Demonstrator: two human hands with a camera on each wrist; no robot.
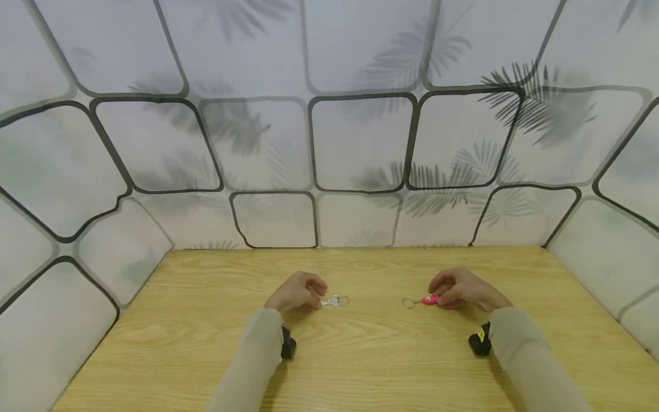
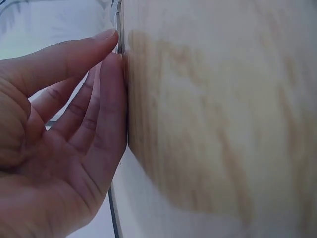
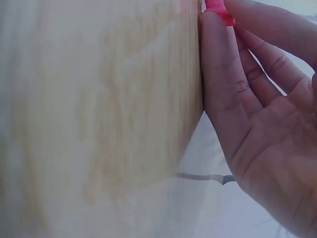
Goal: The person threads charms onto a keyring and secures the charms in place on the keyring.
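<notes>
My left hand (image 1: pixel 297 292) is low over the wooden table (image 1: pixel 355 366), pinching the near end of a silver keychain (image 1: pixel 335 300) between thumb and fingertips. The keychain's ring points right, toward the middle. In the left wrist view only a thin silver sliver (image 2: pixel 119 22) shows by the thumb tip. Opposite it, my right hand (image 1: pixel 465 288) pinches a pink keychain (image 1: pixel 429 300), whose metal ring (image 1: pixel 409 302) lies to the left. The right wrist view shows the pink end (image 3: pixel 221 11) between thumb and index finger. Fingers hide part of both keychains.
A patterned backdrop (image 1: pixel 360 143) with dark outlines and leaf prints rises behind the table and along both sides. Black wrist cameras sit at the left cuff (image 1: pixel 288 343) and the right cuff (image 1: pixel 480 341). A gap of bare wood separates the two keychains.
</notes>
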